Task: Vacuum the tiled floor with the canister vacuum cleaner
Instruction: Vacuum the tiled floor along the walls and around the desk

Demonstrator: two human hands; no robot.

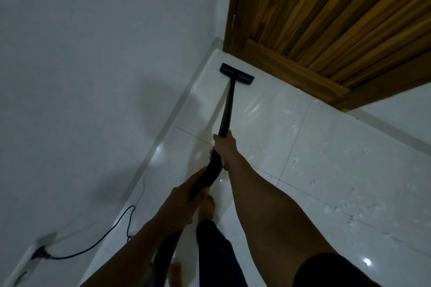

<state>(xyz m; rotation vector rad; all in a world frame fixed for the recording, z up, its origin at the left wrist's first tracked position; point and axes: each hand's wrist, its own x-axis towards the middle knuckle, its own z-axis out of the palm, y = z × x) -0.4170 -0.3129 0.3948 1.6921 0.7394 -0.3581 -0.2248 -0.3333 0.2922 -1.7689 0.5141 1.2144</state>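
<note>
A glossy white tiled floor (326, 151) meets a white wall (93, 53) and a wooden door (326, 18) in a corner. The black floor nozzle (236, 73) lies flat on the tile in that corner, just beside the door's foot. The right hand (225, 149) grasps the wand (227, 109); the left hand (184, 196) grips its lower handle end. Step in hand: corner pass. White debris (349, 212) lies to the right; the next stroke likely calls for drawing the nozzle back and working toward it, clear of the power cord (105, 240).

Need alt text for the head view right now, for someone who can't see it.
Both hands grip a black vacuum wand, right hand ahead of the left hand, its floor head on white floor tiles in the corner beside a wooden door. A black power cord runs to a wall socket.
</note>
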